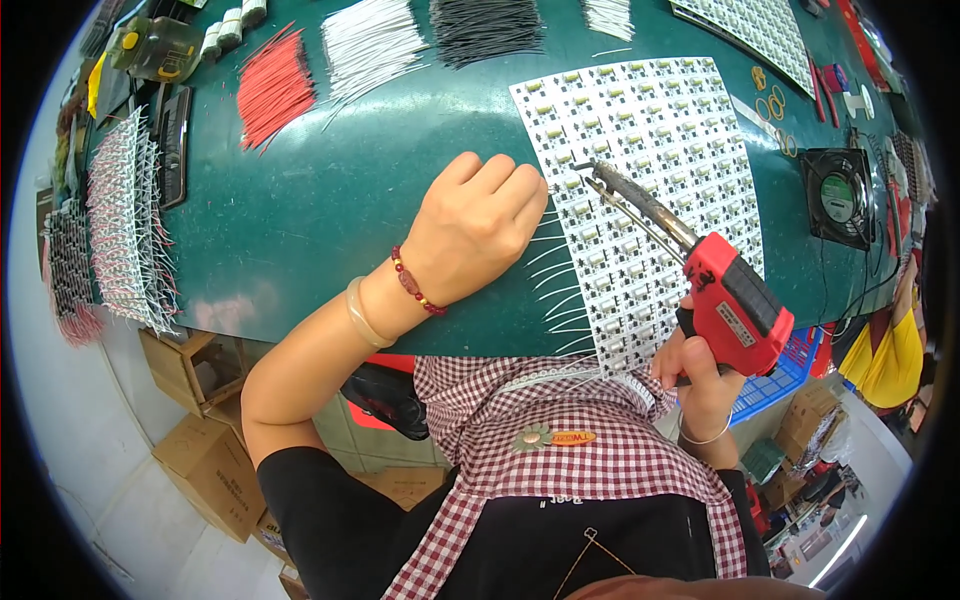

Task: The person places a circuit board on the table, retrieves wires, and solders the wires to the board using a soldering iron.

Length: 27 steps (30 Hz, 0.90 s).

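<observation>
A white sheet of small circuit boards (690, 130) lies on the green table, with several thin white wires (562, 290) sticking out from its left edge. My right hand (708, 372) is wrapped round the handle of a red and black soldering gun (735, 300). The gun slants up and left across the sheet, its tip at the boards near the left edge. Beside that tip, my left hand (480, 225) is closed with knuckles up at the sheet's left edge. Its fingertips are hidden, so whatever they pinch cannot be seen.
Bundles of red wires (272, 90), white wires (370, 45) and black wires (485, 30) lie at the back. Wired boards (130, 215) are stacked at the left. A black fan (838, 198) stands at the right, near yellow rubber bands (777, 100). A blue basket (775, 378) sits below the table edge.
</observation>
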Tool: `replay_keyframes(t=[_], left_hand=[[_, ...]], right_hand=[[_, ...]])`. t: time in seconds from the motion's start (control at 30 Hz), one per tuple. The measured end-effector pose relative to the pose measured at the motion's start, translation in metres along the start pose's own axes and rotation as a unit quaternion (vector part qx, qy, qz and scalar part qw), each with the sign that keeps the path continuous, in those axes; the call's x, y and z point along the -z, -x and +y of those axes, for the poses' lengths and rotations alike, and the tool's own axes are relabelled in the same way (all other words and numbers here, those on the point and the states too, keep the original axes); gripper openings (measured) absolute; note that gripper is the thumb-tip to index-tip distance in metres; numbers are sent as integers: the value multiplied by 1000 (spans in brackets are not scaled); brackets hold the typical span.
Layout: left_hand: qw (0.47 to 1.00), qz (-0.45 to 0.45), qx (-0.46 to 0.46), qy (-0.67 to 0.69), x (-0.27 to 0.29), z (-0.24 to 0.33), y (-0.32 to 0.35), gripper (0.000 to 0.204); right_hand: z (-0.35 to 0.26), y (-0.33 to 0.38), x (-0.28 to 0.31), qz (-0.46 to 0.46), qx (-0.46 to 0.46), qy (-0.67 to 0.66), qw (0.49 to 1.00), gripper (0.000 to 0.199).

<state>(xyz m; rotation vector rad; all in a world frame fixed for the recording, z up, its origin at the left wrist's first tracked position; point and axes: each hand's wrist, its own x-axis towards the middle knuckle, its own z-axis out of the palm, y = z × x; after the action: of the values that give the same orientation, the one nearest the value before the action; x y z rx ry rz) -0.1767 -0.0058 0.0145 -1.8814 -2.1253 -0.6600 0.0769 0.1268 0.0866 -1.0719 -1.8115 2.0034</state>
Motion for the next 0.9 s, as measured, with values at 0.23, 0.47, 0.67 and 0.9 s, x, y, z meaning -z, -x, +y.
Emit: replay_keyframes(t=[0.23,0.47,0.67,0.9], left_hand=[[1000,-1,-2,-26,1,1,1,18],[1000,5,0,-24,1,-2,1,20],[1000,5,-6,-19,1,-2,2,20],[1000,10,-6,-8,-1,-3,1,18]], right_hand=[[1,1,0,6,3,-34,999,48],[10,-6,-3,-13,-41,-22,999,38],[11,-4,-3,-32,-31,7,999,33],[6,-4,-4,-43,-35,60,997,22]])
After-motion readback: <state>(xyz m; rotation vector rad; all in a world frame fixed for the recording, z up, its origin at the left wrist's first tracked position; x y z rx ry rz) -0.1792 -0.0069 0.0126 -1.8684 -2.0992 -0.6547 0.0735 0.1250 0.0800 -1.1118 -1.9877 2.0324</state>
